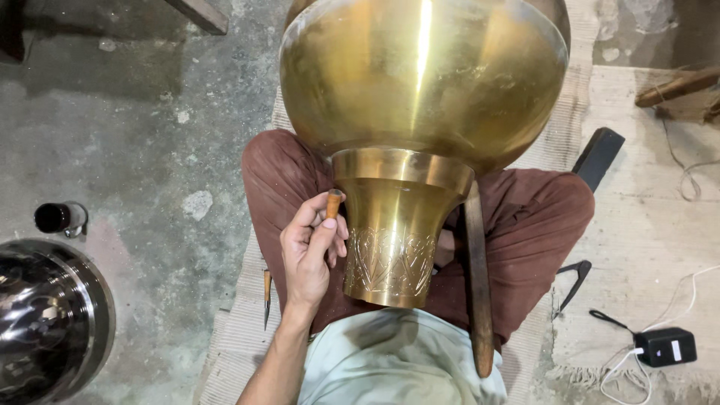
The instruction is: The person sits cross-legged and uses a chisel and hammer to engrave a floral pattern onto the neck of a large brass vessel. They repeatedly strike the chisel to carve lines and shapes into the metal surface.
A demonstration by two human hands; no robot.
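Note:
A large brass vessel (424,82) lies across my lap, its round body away from me and its flared neck (394,240) pointing toward me. Leaf-like engraving covers the lower band of the neck. My left hand (311,247) grips a small wooden-handled tool (333,202) and holds it against the left side of the neck. My right hand is hidden behind the vessel. A long wooden stick (478,277) leans along the right side of the neck over my thigh.
Beneath me lies a woven mat (240,337) on the concrete floor. A second pointed tool (266,296) lies beside my left thigh. A shiny steel bowl (45,322) and a small dark cup (60,217) are at left. Metal dividers (574,281) and a black charger (664,346) lie at right.

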